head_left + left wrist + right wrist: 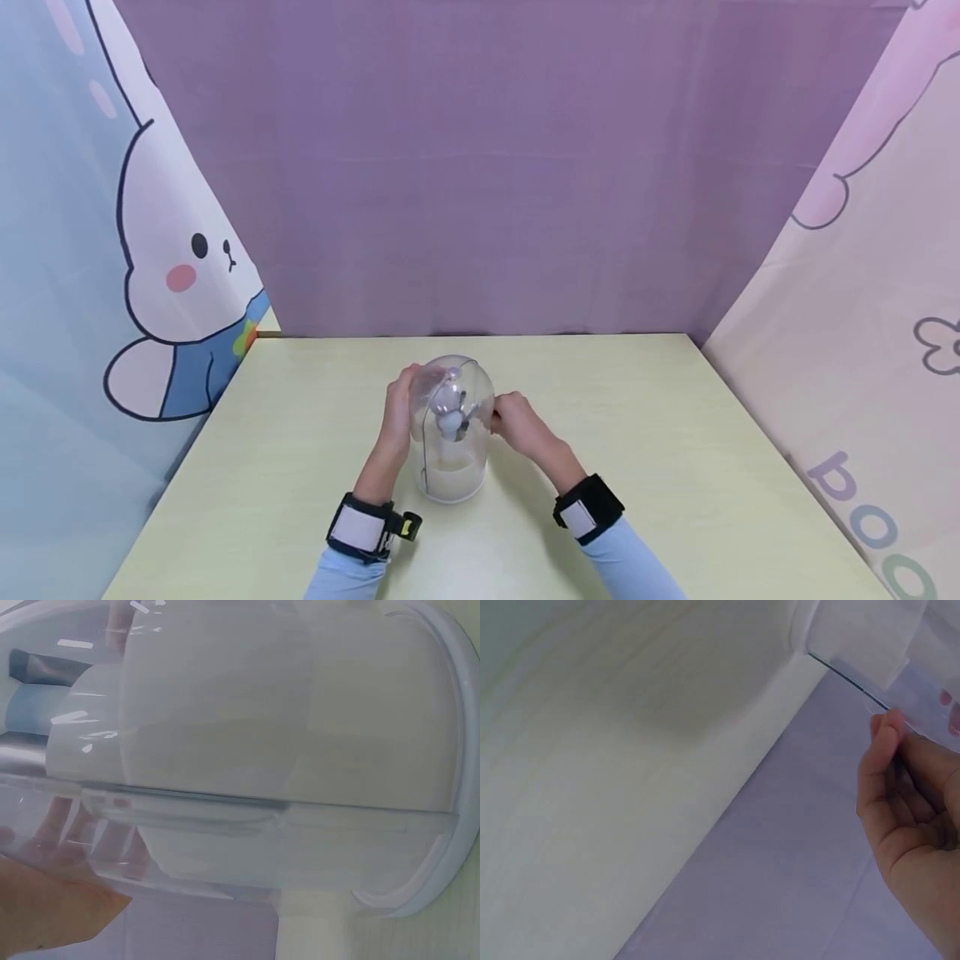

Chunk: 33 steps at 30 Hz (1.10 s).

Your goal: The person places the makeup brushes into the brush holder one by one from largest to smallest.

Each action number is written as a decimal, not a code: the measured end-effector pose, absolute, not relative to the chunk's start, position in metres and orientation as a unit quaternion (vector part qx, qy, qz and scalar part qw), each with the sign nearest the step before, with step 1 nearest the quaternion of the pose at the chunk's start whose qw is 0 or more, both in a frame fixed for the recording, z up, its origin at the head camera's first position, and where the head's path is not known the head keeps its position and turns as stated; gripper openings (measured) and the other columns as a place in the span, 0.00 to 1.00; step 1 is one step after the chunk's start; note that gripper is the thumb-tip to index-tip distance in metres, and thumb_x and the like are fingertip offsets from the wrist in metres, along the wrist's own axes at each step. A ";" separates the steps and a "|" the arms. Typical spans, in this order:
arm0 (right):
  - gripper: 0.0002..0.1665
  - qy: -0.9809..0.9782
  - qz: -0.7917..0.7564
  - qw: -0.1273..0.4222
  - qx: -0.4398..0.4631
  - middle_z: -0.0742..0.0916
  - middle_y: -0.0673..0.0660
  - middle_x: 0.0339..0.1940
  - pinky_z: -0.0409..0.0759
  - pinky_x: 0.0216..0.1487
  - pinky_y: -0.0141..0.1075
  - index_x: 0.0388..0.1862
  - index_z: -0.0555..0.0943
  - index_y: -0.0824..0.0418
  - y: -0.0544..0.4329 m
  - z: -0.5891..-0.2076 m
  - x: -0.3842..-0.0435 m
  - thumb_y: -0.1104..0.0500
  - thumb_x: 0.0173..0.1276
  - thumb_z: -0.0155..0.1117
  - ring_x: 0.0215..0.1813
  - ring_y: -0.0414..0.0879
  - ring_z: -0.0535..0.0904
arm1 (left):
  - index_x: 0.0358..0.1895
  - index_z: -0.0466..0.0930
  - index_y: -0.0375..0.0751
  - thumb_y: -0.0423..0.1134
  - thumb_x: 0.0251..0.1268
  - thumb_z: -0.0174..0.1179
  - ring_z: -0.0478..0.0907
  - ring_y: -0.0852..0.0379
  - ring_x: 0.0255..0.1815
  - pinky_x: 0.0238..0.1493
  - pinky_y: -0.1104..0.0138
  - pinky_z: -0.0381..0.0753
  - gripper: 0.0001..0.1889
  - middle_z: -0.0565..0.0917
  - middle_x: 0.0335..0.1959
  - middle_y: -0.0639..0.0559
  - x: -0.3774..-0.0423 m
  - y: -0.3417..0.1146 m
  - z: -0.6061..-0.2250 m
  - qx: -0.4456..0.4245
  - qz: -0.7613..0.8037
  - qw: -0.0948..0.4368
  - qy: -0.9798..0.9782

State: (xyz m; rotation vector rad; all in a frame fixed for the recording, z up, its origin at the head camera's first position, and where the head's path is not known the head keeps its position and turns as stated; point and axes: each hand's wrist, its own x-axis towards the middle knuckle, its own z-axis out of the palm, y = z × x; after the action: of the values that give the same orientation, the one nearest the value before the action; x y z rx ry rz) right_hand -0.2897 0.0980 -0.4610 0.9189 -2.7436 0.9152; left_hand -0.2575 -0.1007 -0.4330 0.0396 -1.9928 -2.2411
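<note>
A clear dome-topped display case [453,479] stands upright on a white round base [469,750]. A dark line runs up its wall, and inside is a small light-blue and grey figure [450,423], blurred by the plastic. Against the left side, my left hand [396,414] holds the case with its fingers bent round the far wall; they show through the plastic in the left wrist view. On the opposite side my right hand [522,425] pinches the edge of the clear wall between thumb and curled fingers, as the right wrist view shows [919,799].
The case stands on a pale yellow table [637,417]. A purple cloth [487,167] hangs along the back edge, with printed cartoon curtains [60,292] at left and right. Each wrist wears a black strap [592,507].
</note>
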 end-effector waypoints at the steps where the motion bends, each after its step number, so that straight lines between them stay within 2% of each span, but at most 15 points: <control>1: 0.12 -0.902 0.313 0.056 0.293 0.78 0.46 0.16 0.71 0.23 0.26 0.18 0.76 0.57 0.097 -0.461 -0.290 0.70 0.58 0.56 0.20 0.35 0.70 | 0.39 0.83 0.47 0.55 0.69 0.38 0.70 0.55 0.53 0.60 0.56 0.58 0.24 0.81 0.43 0.54 -0.257 -0.100 -0.432 0.014 -0.745 0.073 -0.662; 3: 0.09 -0.894 0.354 0.074 0.263 0.81 0.49 0.20 0.74 0.26 0.27 0.23 0.79 0.59 0.095 -0.459 -0.292 0.70 0.58 0.56 0.24 0.38 0.75 | 0.41 0.83 0.46 0.55 0.70 0.38 0.70 0.57 0.54 0.63 0.57 0.57 0.24 0.81 0.45 0.54 -0.256 -0.099 -0.431 0.025 -0.743 0.085 -0.663; 5: 0.08 -0.878 0.409 0.101 0.228 0.85 0.54 0.27 0.77 0.30 0.29 0.33 0.81 0.61 0.092 -0.454 -0.292 0.67 0.63 0.55 0.29 0.42 0.79 | 0.45 0.81 0.42 0.54 0.70 0.38 0.70 0.59 0.55 0.64 0.59 0.57 0.24 0.81 0.47 0.52 -0.254 -0.098 -0.429 0.037 -0.742 0.103 -0.661; 8: 0.14 -0.832 0.511 0.113 0.185 0.86 0.56 0.42 0.79 0.43 0.33 0.47 0.81 0.59 0.087 -0.443 -0.293 0.57 0.71 0.51 0.43 0.45 0.82 | 0.46 0.80 0.41 0.50 0.72 0.39 0.73 0.58 0.52 0.60 0.64 0.65 0.22 0.81 0.46 0.49 -0.250 -0.095 -0.425 0.061 -0.745 0.151 -0.647; 11: 0.22 -0.757 0.623 0.071 0.184 0.82 0.56 0.53 0.75 0.54 0.38 0.55 0.76 0.59 0.082 -0.429 -0.293 0.48 0.73 0.45 0.56 0.46 0.77 | 0.45 0.79 0.38 0.47 0.73 0.40 0.74 0.54 0.47 0.50 0.66 0.71 0.20 0.80 0.44 0.45 -0.246 -0.090 -0.420 0.065 -0.752 0.213 -0.620; 14: 0.26 -0.661 0.720 0.003 0.210 0.76 0.61 0.60 0.66 0.64 0.41 0.59 0.71 0.64 0.076 -0.416 -0.293 0.48 0.75 0.39 0.65 0.48 0.69 | 0.46 0.76 0.36 0.45 0.73 0.40 0.73 0.52 0.44 0.46 0.67 0.71 0.18 0.78 0.42 0.43 -0.238 -0.083 -0.412 0.065 -0.750 0.275 -0.598; 18: 0.29 -0.607 0.757 -0.042 0.238 0.74 0.62 0.62 0.59 0.68 0.39 0.61 0.69 0.67 0.067 -0.403 -0.292 0.48 0.75 0.37 0.67 0.48 0.67 | 0.48 0.72 0.35 0.42 0.72 0.40 0.66 0.55 0.45 0.47 0.65 0.65 0.16 0.72 0.43 0.49 -0.225 -0.069 -0.402 0.051 -0.730 0.323 -0.601; 22: 0.27 -0.652 0.718 -0.039 0.242 0.79 0.54 0.58 0.60 0.67 0.35 0.58 0.74 0.59 0.061 -0.398 -0.290 0.46 0.74 0.37 0.63 0.42 0.71 | 0.47 0.72 0.38 0.42 0.70 0.43 0.60 0.59 0.45 0.45 0.64 0.60 0.13 0.70 0.43 0.52 -0.217 -0.059 -0.399 0.045 -0.681 0.336 -0.649; 26: 0.25 -0.698 0.671 -0.026 0.246 0.82 0.51 0.54 0.63 0.65 0.35 0.55 0.78 0.54 0.061 -0.395 -0.284 0.47 0.75 0.35 0.61 0.40 0.73 | 0.45 0.73 0.40 0.42 0.69 0.46 0.59 0.58 0.46 0.47 0.61 0.59 0.11 0.69 0.46 0.49 -0.216 -0.056 -0.404 0.028 -0.655 0.344 -0.673; 33: 0.22 -0.696 0.688 0.022 0.207 0.82 0.61 0.52 0.64 0.65 0.37 0.52 0.78 0.66 0.062 -0.382 -0.263 0.56 0.75 0.38 0.59 0.46 0.75 | 0.48 0.74 0.38 0.37 0.70 0.46 0.61 0.56 0.52 0.52 0.58 0.59 0.11 0.71 0.50 0.46 -0.219 -0.055 -0.407 -0.010 -0.657 0.336 -0.675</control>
State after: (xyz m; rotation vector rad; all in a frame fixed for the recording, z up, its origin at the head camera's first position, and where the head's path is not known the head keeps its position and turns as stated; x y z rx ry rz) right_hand -0.2633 0.0618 -0.3816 0.6402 -2.1559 2.1307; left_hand -0.2191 -0.0550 -0.4074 -0.0253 -1.7603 -1.7134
